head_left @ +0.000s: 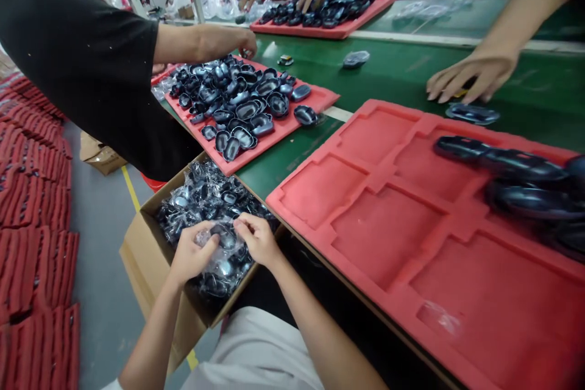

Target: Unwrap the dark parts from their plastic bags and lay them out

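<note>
Over an open cardboard box (187, 323) on my left, both hands hold a clear plastic bag (225, 236) with a dark, glossy oval shell in it. My left hand (194, 250) pinches the bag's left side between thumb and fingers. At the other side, my right hand (258, 239) is closed on the bag's edge, thumb against fingers. Many similar bagged shells (183, 198) fill the box beneath. To my right, a red foam tray (315, 192) with moulded recesses lies on the bench, dark shells (534, 198) piled on its right part.
A second red tray (315, 97) heaped with dark shells lies ahead, beside a co-worker in black (82, 67). Another co-worker's hand (479, 73) reaches onto the green conveyor belt (388, 79). Stacked red trays (36, 268) line the floor at left.
</note>
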Available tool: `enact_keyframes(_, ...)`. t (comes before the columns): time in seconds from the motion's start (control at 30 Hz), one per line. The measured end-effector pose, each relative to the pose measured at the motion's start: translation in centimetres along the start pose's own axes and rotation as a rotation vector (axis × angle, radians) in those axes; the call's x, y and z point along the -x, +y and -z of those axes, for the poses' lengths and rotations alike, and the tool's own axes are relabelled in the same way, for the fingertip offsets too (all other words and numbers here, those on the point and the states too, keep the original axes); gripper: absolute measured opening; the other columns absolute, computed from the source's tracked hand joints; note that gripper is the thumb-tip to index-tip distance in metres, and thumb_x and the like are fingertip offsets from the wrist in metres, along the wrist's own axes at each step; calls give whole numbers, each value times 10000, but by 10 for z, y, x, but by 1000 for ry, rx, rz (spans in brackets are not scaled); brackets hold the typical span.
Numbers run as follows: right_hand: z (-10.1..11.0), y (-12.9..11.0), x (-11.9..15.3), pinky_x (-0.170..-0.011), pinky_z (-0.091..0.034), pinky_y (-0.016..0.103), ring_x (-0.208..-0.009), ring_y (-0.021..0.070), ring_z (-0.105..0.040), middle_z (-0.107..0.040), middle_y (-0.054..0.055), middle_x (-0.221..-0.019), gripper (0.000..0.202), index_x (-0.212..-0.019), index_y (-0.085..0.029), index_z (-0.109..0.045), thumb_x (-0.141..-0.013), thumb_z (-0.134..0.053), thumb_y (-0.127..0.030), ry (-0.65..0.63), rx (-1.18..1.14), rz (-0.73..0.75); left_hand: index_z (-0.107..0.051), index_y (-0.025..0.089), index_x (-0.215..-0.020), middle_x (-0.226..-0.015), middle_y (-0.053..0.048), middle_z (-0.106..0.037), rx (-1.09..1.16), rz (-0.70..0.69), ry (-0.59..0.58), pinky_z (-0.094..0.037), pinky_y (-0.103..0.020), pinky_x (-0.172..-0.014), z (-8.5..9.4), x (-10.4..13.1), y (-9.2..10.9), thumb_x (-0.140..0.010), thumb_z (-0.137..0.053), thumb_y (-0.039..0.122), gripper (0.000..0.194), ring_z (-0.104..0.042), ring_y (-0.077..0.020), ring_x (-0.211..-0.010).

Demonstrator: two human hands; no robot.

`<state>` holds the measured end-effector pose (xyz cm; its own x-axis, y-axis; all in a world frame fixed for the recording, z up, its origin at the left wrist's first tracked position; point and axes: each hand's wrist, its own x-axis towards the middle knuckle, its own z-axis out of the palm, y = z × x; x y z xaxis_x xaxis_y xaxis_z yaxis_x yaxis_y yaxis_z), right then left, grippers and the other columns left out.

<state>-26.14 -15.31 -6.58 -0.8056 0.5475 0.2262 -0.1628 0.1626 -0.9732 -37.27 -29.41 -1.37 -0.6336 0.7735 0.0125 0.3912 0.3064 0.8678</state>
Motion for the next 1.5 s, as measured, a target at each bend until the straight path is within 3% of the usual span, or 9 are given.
enact_keyframes(0.17,2,-2,-1,-500,-334,247,-522,115,-384,-396,-43,-566,469,-643,-227,-405,-1005,-479,-516,7,35,-29,-731,160,-800,-718,-22,-694,-14,35,4,-456,-244,-614,2,4,-3,-839,-682,403,251,-574,-161,-628)
enact_keyframes(0.33,-3,-11,6,-705,-462,260,-764,171,-645,-703,50,-843,244,-886,-210,-651,-981,-590,-426,-116,393,185,-636,166,-643,-583,14,-574,-63,110,81,-361,-219,-541,9,15,-11,-856,-683,472,376,-471,-115,-553)
enact_keyframes(0.53,-29,1,6,-655,-423,285,-734,236,-746,-781,98,-834,336,-992,-184,-722,-1069,-406,-267,-65,679,13,-663,154,-632,-561,0,-598,85,261,22,-370,-213,-527,14,25,-12,-801,-731,519,407,-484,-108,-529)
enact_keyframes(0.73,-43,0,2,-677,-447,279,-817,248,-764,-792,132,-936,345,-1132,-161,-706,-1074,-371,-225,-18,714,-50,-646,162,-626,-595,-28,-652,208,351,0,-417,-227,-514,11,18,-20,-801,-653,571,444,-521,-123,-503)
enact_keyframes(0.87,-33,-10,-1,-717,-474,282,-832,244,-756,-791,106,-938,302,-1170,-188,-696,-1049,-419,-205,-164,704,-110,-640,160,-637,-567,-12,-620,217,361,-18,-388,-214,-493,15,19,-25,-777,-709,552,423,-504,-117,-497)
enact_keyframes(1.0,-29,-12,14,-767,-493,268,-871,216,-738,-785,83,-947,193,-1020,-197,-732,-983,-543,-206,-266,541,39,-673,153,-704,-613,2,-606,211,331,-62,-390,-209,-510,25,29,-26,-762,-744,589,446,-490,-111,-532)
enact_keyframes(1.23,-16,-4,11,-657,-474,266,-677,188,-685,-752,93,-792,338,-1147,-116,-700,-1026,-442,-299,152,398,-85,-600,158,-625,-602,-10,-605,238,371,-49,-398,-207,-539,24,56,-38,-759,-743,588,473,-515,-117,-554)
enact_keyframes(1.4,-2,-10,-15,-632,-450,248,-563,132,-609,-771,53,-845,232,-1071,-153,-725,-946,-583,-288,-47,395,-106,-623,206,-916,-1066,-101,-789,454,463,4,-538,-282,-665,38,61,-41,-683,-795,428,365,-728,-241,-838)
enact_keyframes(1.5,-5,-22,-10,-625,-411,252,-585,133,-608,-764,53,-793,241,-819,-174,-737,-964,-575,-277,-178,547,-139,-675,188,-880,-872,-75,-792,349,402,103,-509,-259,-641,51,58,-42,-692,-711,368,263,-709,-221,-764)
